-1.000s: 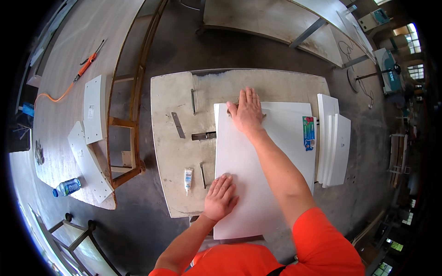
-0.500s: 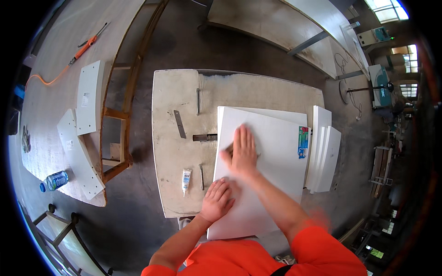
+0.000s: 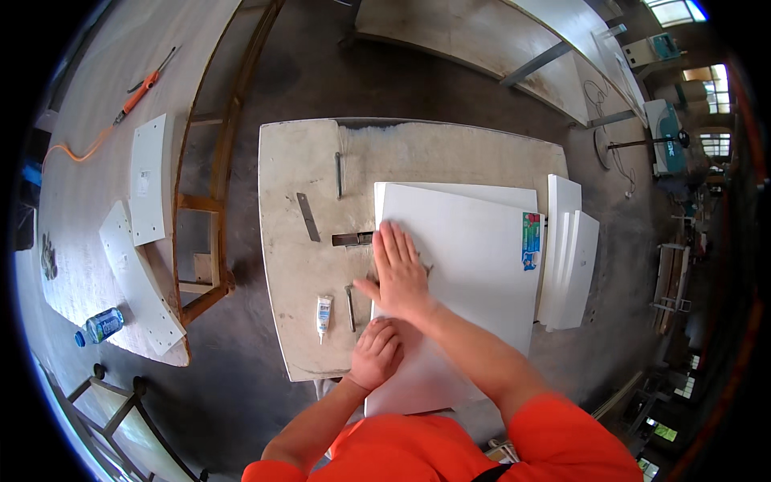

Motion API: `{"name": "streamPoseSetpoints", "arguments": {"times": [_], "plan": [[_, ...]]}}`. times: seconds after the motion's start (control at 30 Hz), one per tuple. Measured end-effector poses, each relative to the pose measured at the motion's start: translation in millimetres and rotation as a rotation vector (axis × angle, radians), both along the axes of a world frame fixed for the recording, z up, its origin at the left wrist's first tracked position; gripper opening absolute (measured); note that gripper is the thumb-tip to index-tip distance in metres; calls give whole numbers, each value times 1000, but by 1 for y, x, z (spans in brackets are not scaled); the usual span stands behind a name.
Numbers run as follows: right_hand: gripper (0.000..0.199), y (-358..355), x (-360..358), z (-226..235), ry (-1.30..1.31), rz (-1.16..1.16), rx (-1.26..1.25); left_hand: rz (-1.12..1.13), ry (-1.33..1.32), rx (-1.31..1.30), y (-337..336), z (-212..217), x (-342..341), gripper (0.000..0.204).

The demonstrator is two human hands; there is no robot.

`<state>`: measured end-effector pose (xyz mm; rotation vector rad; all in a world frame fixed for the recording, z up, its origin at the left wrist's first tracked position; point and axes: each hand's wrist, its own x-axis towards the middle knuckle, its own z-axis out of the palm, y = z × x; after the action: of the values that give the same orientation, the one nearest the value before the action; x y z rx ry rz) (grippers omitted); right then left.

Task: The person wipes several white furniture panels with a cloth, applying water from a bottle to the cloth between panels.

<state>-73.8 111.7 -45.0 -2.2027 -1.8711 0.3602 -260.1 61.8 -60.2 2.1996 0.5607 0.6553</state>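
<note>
A white panel (image 3: 474, 313) lies on another white panel (image 3: 482, 193) turned slightly differently beneath it. My right hand (image 3: 399, 277) rests flat near the panel's left edge, fingers straight and thumb out. A small brownish patch shows beside its palm; what it is, mostly hidden under the hand, I cannot make out. My left hand (image 3: 376, 355) is closed over the panel's left edge nearer to me, its fingers curled. To its left, a white tube with a nozzle (image 3: 324, 315) and a metal bar (image 3: 350, 308) lie on the worktable (image 3: 297, 273).
On the worktable are a flat blade (image 3: 308, 217), another bar (image 3: 338, 175) and a slot (image 3: 352, 239). Narrow white boards (image 3: 566, 257) stand at its right. The left bench holds drilled white panels (image 3: 150, 181), an orange corded tool (image 3: 136, 96) and a bottle (image 3: 104, 324).
My right hand has slid left across the panel toward its edge, and the thumb now reaches that edge. My left hand stays at about the same spot.
</note>
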Motion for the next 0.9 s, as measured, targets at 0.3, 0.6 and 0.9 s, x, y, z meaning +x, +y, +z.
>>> {"name": "streamPoseSetpoints", "arguments": {"times": [0.3,0.6,0.9], "plan": [[98,-57,11,-7,-22,-72,-8,33,18,50,3,8,3,28],[91,9,82,-14,-112,-266,-23,57,44,89,3,5,12,26],[88,52,142,-14,-224,-386,8,153,274,-44,38,3,69,67]]}}
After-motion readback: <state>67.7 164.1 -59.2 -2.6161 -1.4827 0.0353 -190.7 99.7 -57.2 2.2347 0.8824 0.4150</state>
